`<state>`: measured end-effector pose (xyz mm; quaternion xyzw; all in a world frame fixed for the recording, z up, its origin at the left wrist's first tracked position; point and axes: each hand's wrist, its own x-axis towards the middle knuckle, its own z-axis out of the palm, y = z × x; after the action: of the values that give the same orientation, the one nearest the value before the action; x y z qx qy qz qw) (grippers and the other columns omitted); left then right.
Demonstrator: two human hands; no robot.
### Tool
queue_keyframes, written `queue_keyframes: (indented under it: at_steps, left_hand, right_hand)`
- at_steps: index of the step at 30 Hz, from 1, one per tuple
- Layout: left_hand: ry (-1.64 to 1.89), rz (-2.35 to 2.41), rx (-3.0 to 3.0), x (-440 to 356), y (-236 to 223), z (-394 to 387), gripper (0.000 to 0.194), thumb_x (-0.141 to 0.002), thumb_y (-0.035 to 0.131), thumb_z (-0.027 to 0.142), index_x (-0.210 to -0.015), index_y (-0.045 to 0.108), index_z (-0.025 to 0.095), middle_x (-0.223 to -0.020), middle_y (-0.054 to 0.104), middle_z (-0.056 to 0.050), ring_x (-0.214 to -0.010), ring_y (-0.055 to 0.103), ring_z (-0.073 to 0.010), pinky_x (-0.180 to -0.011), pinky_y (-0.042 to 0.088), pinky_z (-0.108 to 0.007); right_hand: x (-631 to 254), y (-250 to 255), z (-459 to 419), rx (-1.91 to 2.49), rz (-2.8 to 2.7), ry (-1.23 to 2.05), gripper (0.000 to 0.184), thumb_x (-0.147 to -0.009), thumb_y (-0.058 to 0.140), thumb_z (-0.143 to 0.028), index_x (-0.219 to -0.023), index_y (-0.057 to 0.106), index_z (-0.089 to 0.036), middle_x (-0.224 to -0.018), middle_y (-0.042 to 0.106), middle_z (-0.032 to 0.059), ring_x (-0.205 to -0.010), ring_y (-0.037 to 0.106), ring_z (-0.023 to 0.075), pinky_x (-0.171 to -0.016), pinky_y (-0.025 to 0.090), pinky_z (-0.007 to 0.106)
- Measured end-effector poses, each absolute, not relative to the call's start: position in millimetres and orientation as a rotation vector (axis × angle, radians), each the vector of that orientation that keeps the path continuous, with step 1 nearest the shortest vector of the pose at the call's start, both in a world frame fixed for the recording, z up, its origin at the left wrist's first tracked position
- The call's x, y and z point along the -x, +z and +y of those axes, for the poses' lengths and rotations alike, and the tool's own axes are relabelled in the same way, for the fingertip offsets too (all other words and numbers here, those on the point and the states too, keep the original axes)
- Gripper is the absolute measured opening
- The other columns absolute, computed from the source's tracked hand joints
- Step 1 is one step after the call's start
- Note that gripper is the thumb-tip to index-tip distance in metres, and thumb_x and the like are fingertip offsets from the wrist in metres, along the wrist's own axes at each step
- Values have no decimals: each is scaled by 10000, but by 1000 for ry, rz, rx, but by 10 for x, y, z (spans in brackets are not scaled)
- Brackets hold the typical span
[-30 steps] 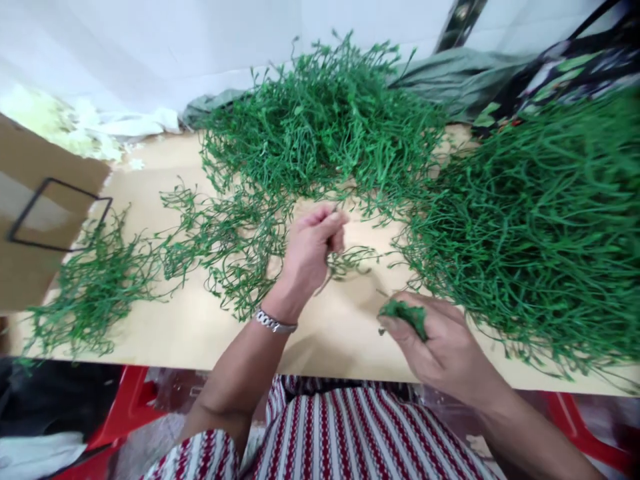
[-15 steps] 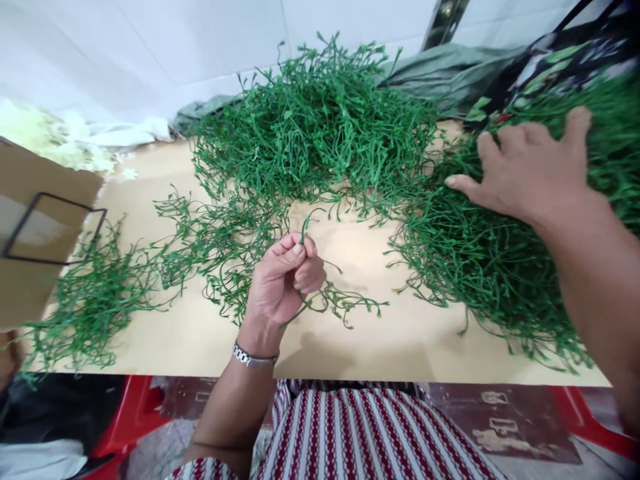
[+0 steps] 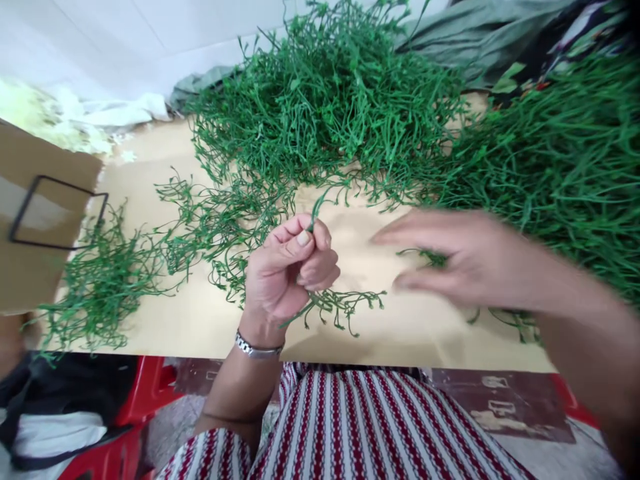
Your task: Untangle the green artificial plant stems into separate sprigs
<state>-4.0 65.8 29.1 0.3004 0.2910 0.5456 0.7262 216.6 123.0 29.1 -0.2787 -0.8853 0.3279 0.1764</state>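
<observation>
My left hand [image 3: 294, 267] is closed in a pinch around thin green plastic stems [image 3: 318, 207], whose tips poke up above the thumb. Below the fist, the branching budded ends [image 3: 345, 308] of green stems spread to the right. Blurred by motion, my right hand [image 3: 450, 257] is over the board to the right, thumb and fingers apart, and I see nothing held in it. A few green stems show in the gap between its thumb and fingers. Close behind it lies a large heap of green stems [image 3: 565, 167].
Another tall heap of stems [image 3: 325, 113] stands at the back against the wall. Looser stems [image 3: 105, 287] lie at the left beside a cardboard box [image 3: 45, 260] and a black wire frame [image 3: 37, 245]. The tan board [image 3: 190, 333] ends just before my lap.
My right hand has come off the right-hand heap and moved left and nearer to my left hand. My left hand keeps its pinch. The view has shifted slightly.
</observation>
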Motion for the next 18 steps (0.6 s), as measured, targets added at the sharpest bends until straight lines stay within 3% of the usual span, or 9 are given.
queue_keyframes:
  at_steps: [3,8,11,13,15,18]
  left_hand:
    - [1187,616,-673,-19,348,674,137,-759,522,179,-630,559,147,-411,267,66,-335,203,-31,-347,238,-150]
    - [1274,653,-779,-29,345,696,122,-740,575,259,-672,596,160,-422,387,45,-337,304,-49,-355,301,-177]
    - [1445,866,-917,57,251,647,202,-719,609,337,-828,638,170,-682,615,-47,-590,556,-140,-536,459,-255]
    - [1625,1076,-989,155,166,556,206,-731,610,329,-878,644,190,-875,643,-59,-784,587,-173,-678,476,-281]
    - [1708,1311,-1055,266,84,434,116,-764,590,284,-814,654,200,-824,637,-23,-746,577,-143,-671,460,-253]
    - [1308,1514,-1204,395,-13,279,202,-800,554,303,-701,659,162,-611,578,-10,-573,525,-110,-528,414,-218]
  right_hand:
    - [-1738,-28,1030,574,-2625,1252,520,-694,680,-301,-1175,519,-189,-1164,553,80,-1086,500,226,-897,436,390]
    - [-1648,-252,900,743,-2304,1567,217,-777,583,-226,-980,578,-148,-880,625,32,-795,577,127,-718,468,251]
    - [-1708,-256,804,801,-2212,1350,113,-783,572,-199,-876,582,-135,-763,597,15,-679,553,97,-623,439,209]
    - [-1726,-275,742,789,-2206,1094,100,-796,554,-177,-876,572,-121,-740,577,20,-643,528,93,-597,424,207]
    - [-1727,-316,694,760,-2249,810,105,-811,533,-166,-891,567,-107,-746,572,38,-657,518,109,-616,425,226]
    - [-1717,-387,647,750,-2360,429,130,-827,501,-155,-927,566,-104,-763,575,61,-702,509,148,-671,428,273]
